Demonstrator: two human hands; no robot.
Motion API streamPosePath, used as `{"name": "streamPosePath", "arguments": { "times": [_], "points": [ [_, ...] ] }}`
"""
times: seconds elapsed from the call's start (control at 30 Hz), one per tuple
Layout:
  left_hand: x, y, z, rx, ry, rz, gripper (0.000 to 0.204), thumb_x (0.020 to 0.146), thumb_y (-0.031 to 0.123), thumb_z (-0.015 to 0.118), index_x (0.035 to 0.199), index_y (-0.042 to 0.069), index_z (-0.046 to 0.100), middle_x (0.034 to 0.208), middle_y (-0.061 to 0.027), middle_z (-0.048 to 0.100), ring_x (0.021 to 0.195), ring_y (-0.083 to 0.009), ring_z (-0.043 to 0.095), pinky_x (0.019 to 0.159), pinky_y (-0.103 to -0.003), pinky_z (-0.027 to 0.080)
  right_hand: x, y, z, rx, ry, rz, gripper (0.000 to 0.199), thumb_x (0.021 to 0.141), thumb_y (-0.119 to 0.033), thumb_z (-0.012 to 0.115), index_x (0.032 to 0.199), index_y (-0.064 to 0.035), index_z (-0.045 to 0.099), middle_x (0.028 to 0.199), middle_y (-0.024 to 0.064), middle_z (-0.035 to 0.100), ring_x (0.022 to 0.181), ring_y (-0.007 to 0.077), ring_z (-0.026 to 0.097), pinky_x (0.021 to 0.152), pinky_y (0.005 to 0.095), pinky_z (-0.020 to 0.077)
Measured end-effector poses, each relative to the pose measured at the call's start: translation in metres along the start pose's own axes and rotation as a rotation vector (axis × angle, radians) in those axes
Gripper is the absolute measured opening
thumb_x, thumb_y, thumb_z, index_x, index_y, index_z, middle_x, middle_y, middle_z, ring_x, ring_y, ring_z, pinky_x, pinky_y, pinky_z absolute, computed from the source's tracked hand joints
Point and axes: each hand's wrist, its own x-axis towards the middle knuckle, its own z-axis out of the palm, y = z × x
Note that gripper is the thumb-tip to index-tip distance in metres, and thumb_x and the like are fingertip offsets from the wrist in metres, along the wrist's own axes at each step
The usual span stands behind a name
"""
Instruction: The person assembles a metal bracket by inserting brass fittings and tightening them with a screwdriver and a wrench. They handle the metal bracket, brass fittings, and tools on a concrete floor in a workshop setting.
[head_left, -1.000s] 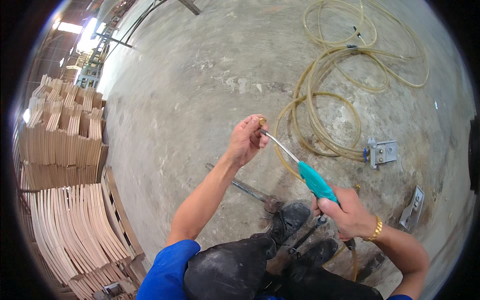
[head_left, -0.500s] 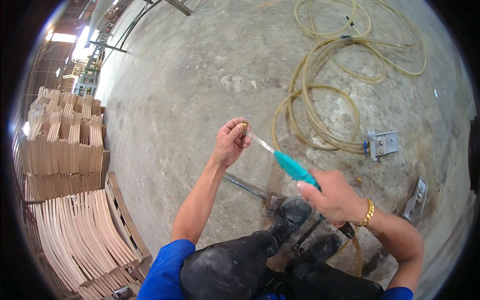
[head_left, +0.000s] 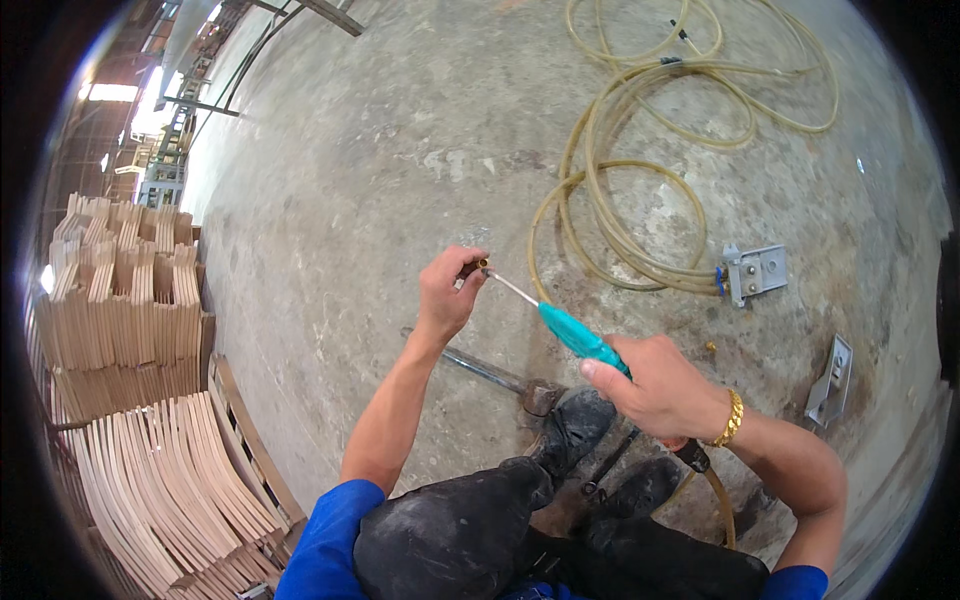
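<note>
Between the fingertips of my left hand [head_left: 447, 292] is a small brass fitting [head_left: 483, 264]. My right hand [head_left: 655, 383] grips the teal handle of a screwdriver [head_left: 577, 334]. The screwdriver's thin metal shaft points up and left, its tip at the fitting; whether it sits inside is too small to tell. Below my right wrist shows a dark hose end [head_left: 691, 456], with a yellowish hose running down from it; whether my right hand touches it is hidden. A hammer [head_left: 540, 397] with a metal handle lies on the floor by my shoe.
Coiled yellowish hoses [head_left: 612, 215] lie ahead right, joined to a grey metal bracket [head_left: 757, 273]. Another metal bracket [head_left: 832, 380] and a small brass piece [head_left: 711, 346] lie on the concrete floor at right. Stacked curved wooden slats [head_left: 165, 480] stand at left.
My left fingers have shifted around the brass fitting, and its end now faces the screwdriver. The screwdriver stays in my right hand, its shaft now sharper. The whole view has shifted slightly.
</note>
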Motion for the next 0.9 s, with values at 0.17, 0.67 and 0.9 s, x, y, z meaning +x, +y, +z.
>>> {"name": "streamPosePath", "arguments": {
  "times": [0.17,0.67,0.9],
  "points": [
    [-0.002,0.005,-0.002,0.181,-0.003,0.092,0.016,0.077,-0.003,0.068,0.092,0.000,0.063,0.082,-0.0096,0.063,0.069,-0.0172,0.062,0.062,-0.027,0.050,0.005,0.009,0.006,0.033,0.017,-0.011,0.038,0.095,-0.031,0.049,0.082,0.0048,0.053,0.050,0.0176,0.052,0.040,0.0301,0.057,0.041,0.0405,0.0467],
    [-0.009,-0.004,0.001,0.267,-0.025,0.217,0.023,0.075,-0.005,0.069,0.096,0.001,0.063,0.086,-0.0132,0.064,0.070,-0.0230,0.064,0.061,-0.031,0.051,0.007,0.007,-0.002,-0.003,-0.030,0.042,0.046,0.094,-0.035,0.046,0.072,0.0049,0.053,0.057,0.0226,0.055,0.055,0.0400,0.060,0.058,0.0473,0.0482],
    [-0.004,0.003,0.008,0.294,-0.032,0.283,0.018,0.078,-0.007,0.065,0.094,-0.001,0.062,0.082,-0.0119,0.063,0.067,-0.0201,0.062,0.060,-0.029,0.050,0.007,0.018,0.002,0.019,0.048,-0.073,0.048,0.092,-0.033,0.047,0.066,0.0068,0.054,0.059,0.0276,0.054,0.060,0.0441,0.059,0.061,0.0491,0.0464]
  ]
}}
